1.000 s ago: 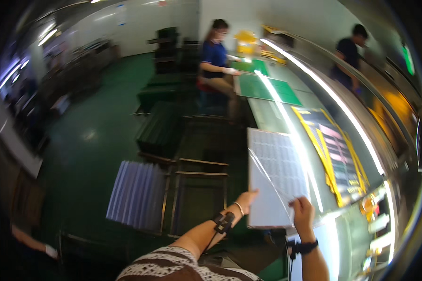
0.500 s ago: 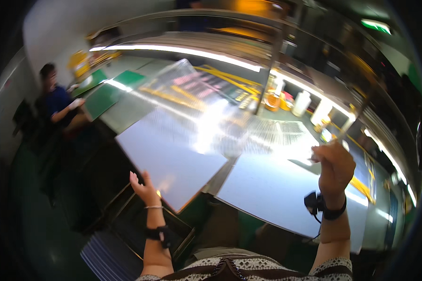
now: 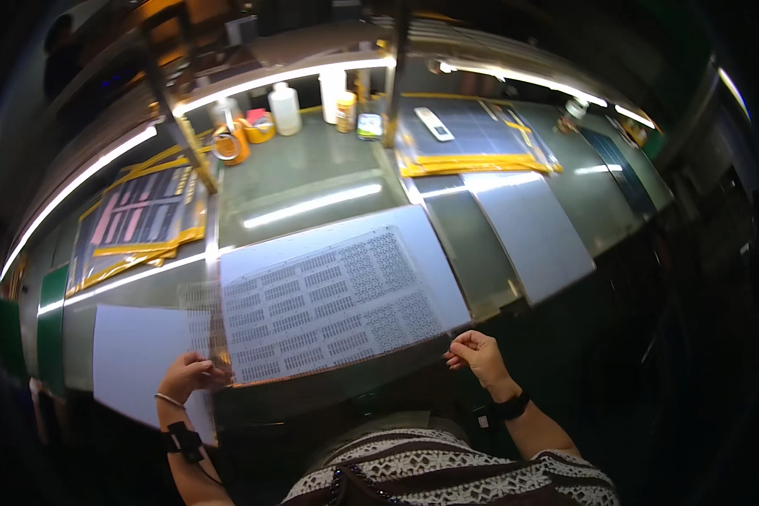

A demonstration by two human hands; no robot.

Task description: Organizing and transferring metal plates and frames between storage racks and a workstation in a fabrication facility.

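A clear film sheet [image 3: 333, 305] printed with dark blocks of fine pattern lies over a pale white board [image 3: 426, 232] in front of me. Its left part reaches past the board's left side. My left hand [image 3: 185, 377] is closed at the sheet's near left corner, thumb and fingers pinched on its edge. At the near right corner, just off the board's front edge, my right hand [image 3: 479, 356] pinches the film between thumb and fingertips. Both wrists carry black strapped devices.
More white boards lie left [image 3: 148, 346] and right [image 3: 535, 236]. Yellow-edged patterned sheets [image 3: 148, 207] are stacked at the left. Behind stand tape rolls [image 3: 228, 145] and a white bottle [image 3: 285, 110]. A white remote [image 3: 433, 124] rests on a yellow-taped panel [image 3: 472, 160]. Shelf posts [image 3: 395, 76] rise from the bench.
My view has swung right along the bench. The film, raised and blurred before, now lies over the board. My left hand, open and empty before, has closed on its near left corner; my right hand has lowered.
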